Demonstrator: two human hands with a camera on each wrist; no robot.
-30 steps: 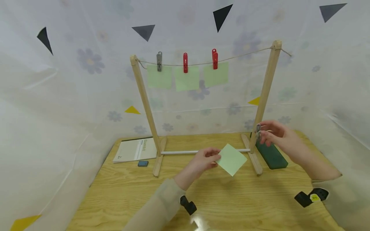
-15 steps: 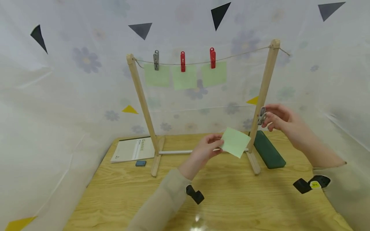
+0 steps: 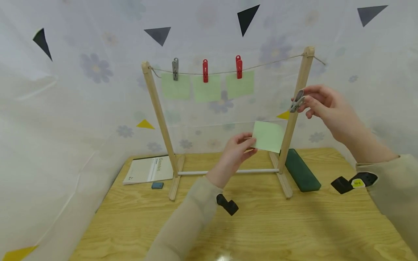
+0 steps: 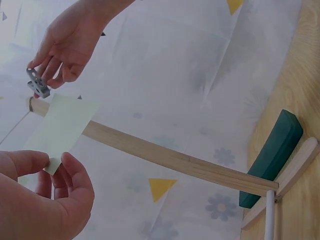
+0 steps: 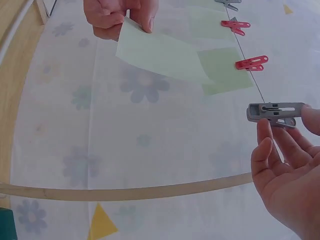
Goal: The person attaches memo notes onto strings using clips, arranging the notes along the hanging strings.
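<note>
My left hand (image 3: 236, 154) pinches a pale green paper square (image 3: 268, 136) by its left corner, thumb on top, in the air before the right post. Higher up, my right hand (image 3: 333, 108) holds a grey clothespin (image 3: 296, 101) between thumb and fingers, in front of the right wooden post (image 3: 303, 74). In the right wrist view the clothespin (image 5: 272, 112) lies level, its jaws pointing left with nothing in them. Along the twine (image 3: 271, 63) hang three green paper squares, one under a grey clothespin (image 3: 175, 69), the others under red clothespins (image 3: 205, 71).
A wooden frame with a white crossbar (image 3: 258, 171) stands on the table (image 3: 261, 221). Behind its right foot lies a dark green case (image 3: 302, 170). At the left are a notebook (image 3: 148, 169) and a small blue block (image 3: 157, 185). A patterned curtain hangs behind.
Both hands have risen, the left with the paper and the right with the grey clothespin. The paper has turned from a diamond to a nearly upright square. The hanging papers look unchanged.
</note>
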